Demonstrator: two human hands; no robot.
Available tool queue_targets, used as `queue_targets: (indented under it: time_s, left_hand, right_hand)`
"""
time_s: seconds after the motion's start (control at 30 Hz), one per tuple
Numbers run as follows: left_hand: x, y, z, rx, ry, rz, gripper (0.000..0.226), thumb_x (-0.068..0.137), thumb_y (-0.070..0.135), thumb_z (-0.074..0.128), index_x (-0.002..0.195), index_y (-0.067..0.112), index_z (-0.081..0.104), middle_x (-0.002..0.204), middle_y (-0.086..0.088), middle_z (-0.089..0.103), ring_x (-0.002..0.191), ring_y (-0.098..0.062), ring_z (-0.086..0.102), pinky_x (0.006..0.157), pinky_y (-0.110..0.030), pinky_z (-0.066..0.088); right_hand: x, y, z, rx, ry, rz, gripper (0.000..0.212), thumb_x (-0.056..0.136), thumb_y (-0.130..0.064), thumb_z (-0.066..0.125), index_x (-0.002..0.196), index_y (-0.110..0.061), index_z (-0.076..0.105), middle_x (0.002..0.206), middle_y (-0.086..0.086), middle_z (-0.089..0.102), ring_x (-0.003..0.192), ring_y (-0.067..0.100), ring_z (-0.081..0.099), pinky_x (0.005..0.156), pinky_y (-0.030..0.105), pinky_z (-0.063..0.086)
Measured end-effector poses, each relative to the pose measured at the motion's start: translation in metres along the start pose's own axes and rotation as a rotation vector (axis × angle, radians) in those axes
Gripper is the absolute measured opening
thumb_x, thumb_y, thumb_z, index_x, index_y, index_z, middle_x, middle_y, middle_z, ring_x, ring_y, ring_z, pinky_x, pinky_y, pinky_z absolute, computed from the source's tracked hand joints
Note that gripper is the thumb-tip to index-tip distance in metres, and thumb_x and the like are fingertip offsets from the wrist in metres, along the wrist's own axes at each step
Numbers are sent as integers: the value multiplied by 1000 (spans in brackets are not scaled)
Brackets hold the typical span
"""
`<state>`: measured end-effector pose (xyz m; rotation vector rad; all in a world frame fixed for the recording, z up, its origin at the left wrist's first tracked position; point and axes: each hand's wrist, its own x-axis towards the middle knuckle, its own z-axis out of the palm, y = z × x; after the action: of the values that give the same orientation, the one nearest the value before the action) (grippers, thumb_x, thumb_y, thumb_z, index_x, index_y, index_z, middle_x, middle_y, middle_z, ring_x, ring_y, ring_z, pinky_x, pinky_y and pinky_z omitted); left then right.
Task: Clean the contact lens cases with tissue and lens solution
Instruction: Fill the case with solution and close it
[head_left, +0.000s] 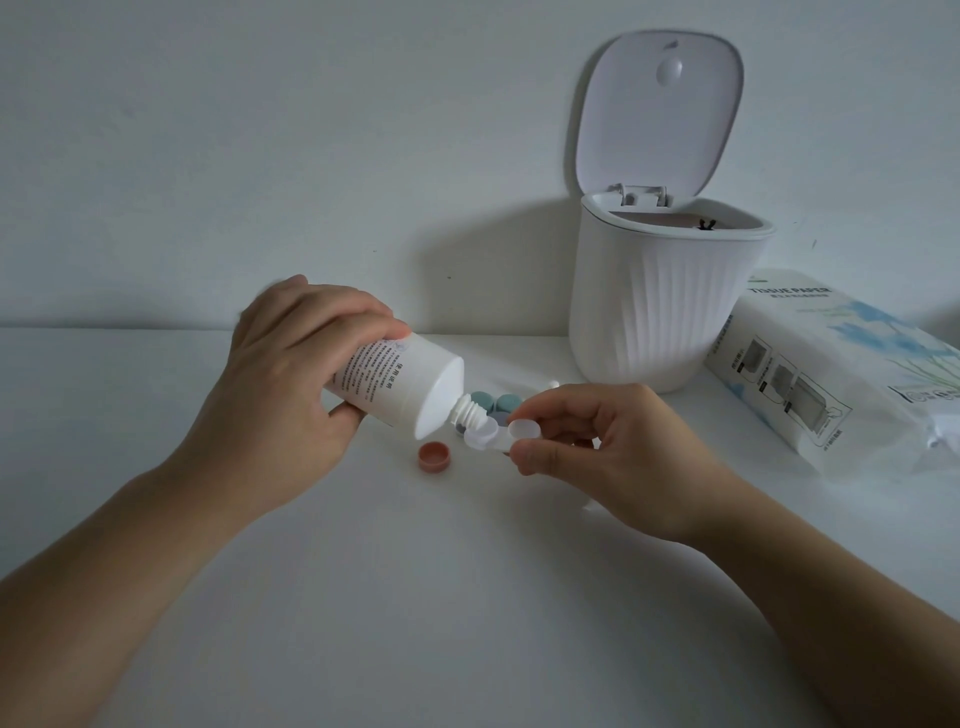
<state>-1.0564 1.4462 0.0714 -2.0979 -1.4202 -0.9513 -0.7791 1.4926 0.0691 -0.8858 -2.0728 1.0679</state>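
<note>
My left hand grips a white lens solution bottle, tipped so its threaded nozzle points down and to the right. The nozzle sits right over one open well of a clear white contact lens case. My right hand pinches that case at its right end, just above the table. Behind the nozzle lie teal and grey-blue lens case caps, partly hidden. A small reddish-pink cap rests open side up on the table below the bottle.
A white ribbed desktop bin stands at the back right with its lid flipped up. A pack of tissue paper lies to its right. The white table meets a plain wall behind.
</note>
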Motion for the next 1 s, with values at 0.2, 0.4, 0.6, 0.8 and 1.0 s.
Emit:
queue_targets:
  time_s: [0.2,0.4,0.6,0.8,1.0]
  left_hand:
    - [0,-1,0,8,14,15,69,56,-13,81,118,14,66,121,-4,64,117,-33,56,116,-44,29]
    - [1,0,0,11,13,15,68,56,-15,81,117,12,67,121,-5,64,117,-34,55,115,-47,31]
    - [0,0,-1,-13,23,-47,64,59,-10,86,117,11,68,121,-7,64,117,-38,56,115,-48,32]
    - [-1,1,-1,-37,23,-84,64,61,-7,87,120,9,66,123,-7,64,118,-39,55,113,-52,33]
    - [0,3,0,-19,0,-48,66,60,-9,86,119,12,65,122,-6,63,116,-38,54,112,-52,34]
  right_hand:
    - [0,0,1,3,-1,4,16,85,-19,80,100,-22,77,85,-7,79,79,11,75,76,18,56]
    - [0,0,1,-7,1,0,16,85,-21,80,100,-23,77,85,-7,79,79,10,75,77,19,56]
    - [-1,0,0,32,11,-7,13,87,-20,77,97,-28,75,82,-5,79,80,13,76,81,30,58]
    - [-1,2,1,37,21,-1,10,88,-24,77,98,-27,76,82,-2,78,81,17,75,81,47,59]
    - [0,3,0,24,9,-11,11,88,-25,77,97,-30,75,82,-5,78,80,13,75,80,36,58]
